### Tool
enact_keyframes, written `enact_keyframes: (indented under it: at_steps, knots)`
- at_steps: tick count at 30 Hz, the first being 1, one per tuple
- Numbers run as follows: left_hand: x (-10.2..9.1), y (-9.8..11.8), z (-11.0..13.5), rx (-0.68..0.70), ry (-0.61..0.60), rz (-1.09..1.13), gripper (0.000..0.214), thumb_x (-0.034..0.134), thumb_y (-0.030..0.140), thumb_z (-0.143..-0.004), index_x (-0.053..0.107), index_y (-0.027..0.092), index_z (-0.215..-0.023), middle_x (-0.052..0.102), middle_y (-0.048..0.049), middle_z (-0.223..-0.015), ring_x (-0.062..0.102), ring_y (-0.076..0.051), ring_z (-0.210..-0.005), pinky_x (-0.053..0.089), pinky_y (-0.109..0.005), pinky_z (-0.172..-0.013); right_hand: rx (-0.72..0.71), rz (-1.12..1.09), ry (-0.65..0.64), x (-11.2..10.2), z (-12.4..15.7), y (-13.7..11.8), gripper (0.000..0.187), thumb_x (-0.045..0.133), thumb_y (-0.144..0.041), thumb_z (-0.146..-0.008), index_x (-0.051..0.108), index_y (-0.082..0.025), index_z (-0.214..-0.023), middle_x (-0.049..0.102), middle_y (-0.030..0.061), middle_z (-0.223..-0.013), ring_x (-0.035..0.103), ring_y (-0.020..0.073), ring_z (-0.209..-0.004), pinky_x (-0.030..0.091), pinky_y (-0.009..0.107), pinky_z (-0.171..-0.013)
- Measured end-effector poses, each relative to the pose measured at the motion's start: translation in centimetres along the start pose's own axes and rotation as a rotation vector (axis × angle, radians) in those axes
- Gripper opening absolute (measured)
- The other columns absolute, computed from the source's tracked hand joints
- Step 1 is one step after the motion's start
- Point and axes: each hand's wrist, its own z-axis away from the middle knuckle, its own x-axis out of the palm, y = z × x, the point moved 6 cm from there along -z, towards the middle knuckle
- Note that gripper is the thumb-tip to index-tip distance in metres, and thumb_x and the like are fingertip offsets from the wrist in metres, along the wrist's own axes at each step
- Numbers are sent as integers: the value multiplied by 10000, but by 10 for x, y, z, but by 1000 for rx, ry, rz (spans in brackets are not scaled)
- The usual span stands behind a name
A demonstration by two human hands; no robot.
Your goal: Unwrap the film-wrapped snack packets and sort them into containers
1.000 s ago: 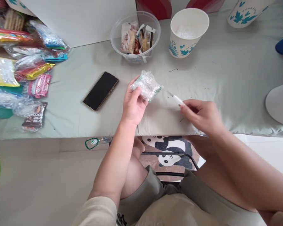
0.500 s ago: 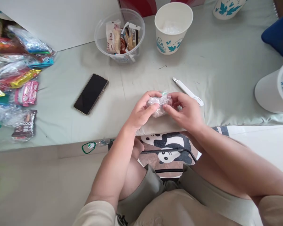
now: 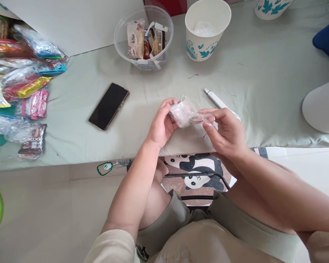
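Observation:
My left hand (image 3: 161,123) grips a small snack wrapped in clear crinkled plastic (image 3: 182,112) just above the near edge of the pale green table (image 3: 263,84). My right hand (image 3: 225,130) pinches a strip of that clear plastic (image 3: 205,118) and draws it out to the right of the packet. Both hands are closed on the wrapping. A white cutter (image 3: 218,102) lies on the table just behind my right hand, untouched.
A black phone (image 3: 109,106) lies left of my hands. Behind stand a clear tub of snacks (image 3: 143,37) and a white paper cup (image 3: 207,29) holding plastic scraps. A heap of snack packets (image 3: 19,84) fills the left edge; another white cup (image 3: 322,106) lies at the right.
My right hand set the white cutter down on the table, came to the packet, and now pulls a piece of wrapping away to the right. My left hand drew the packet nearer.

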Motion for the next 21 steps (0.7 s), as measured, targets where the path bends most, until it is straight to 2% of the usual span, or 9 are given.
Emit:
enact_keyframes:
  at_steps: [2,5,8,11,14,16,18,19,21]
  knots:
    - [-7,3,-1,34,49,3,273,721,482,-879,645,268,-1032,678,-10,-968,659,-148,-786,560,-247,-649,-5,-22,-27,-1,3,1,50,581,-291,-994,536,-278,-975,764,44,-862,751,263,-1157,607,440,-912]
    - [-12,7,-1,82,46,-58,351,840,392,-807,639,296,-1078,642,17,-900,635,-131,-744,524,-234,-639,-5,3,-66,-4,5,2,90,565,-261,-975,587,-267,-1062,759,51,-899,773,245,-969,603,415,-820]
    - [-15,8,1,144,33,-156,433,868,486,-804,663,325,-1150,658,6,-959,643,-130,-774,531,-240,-668,-24,83,-109,-7,4,1,187,524,-307,-962,624,-257,-1113,739,63,-917,743,237,-884,588,438,-840]
    - [-15,11,3,241,41,-279,465,854,556,-812,689,332,-1183,676,-13,-1080,653,-123,-818,539,-234,-703,-50,217,6,-15,0,2,301,512,-475,-954,600,-248,-1131,705,106,-1010,701,274,-988,574,458,-850]
    - [-9,14,5,326,22,-386,475,872,562,-788,714,317,-1164,677,-20,-1149,660,-128,-852,540,-236,-727,-89,375,99,-13,-3,3,486,625,-615,-898,584,-227,-1189,681,165,-1159,659,315,-1096,565,462,-833]
    - [-4,15,7,357,-10,-440,480,880,567,-773,727,303,-1143,676,-29,-1213,668,-147,-903,548,-245,-750,-119,429,71,-4,-6,1,424,676,-567,-892,613,-227,-1138,713,128,-1046,675,296,-1002,554,455,-819]
    - [-1,13,8,357,-30,-456,486,879,575,-770,731,300,-1143,674,-34,-1229,668,-154,-915,548,-249,-755,-95,445,28,1,-8,0,188,644,-427,-932,635,-243,-969,698,52,-820,672,245,-839,536,432,-812]
    - [0,11,8,347,-31,-443,487,873,579,-776,728,303,-1150,675,-32,-1203,666,-148,-896,542,-246,-744,-61,443,15,1,-9,-1,127,619,-361,-940,623,-247,-884,671,30,-741,661,225,-783,528,419,-810]
    - [-3,8,6,314,-15,-383,493,862,585,-788,712,314,-1171,669,-22,-1124,662,-134,-856,534,-245,-735,21,409,12,-2,-9,-2,144,592,-302,-932,588,-249,-798,657,25,-711,649,209,-749,525,400,-804]
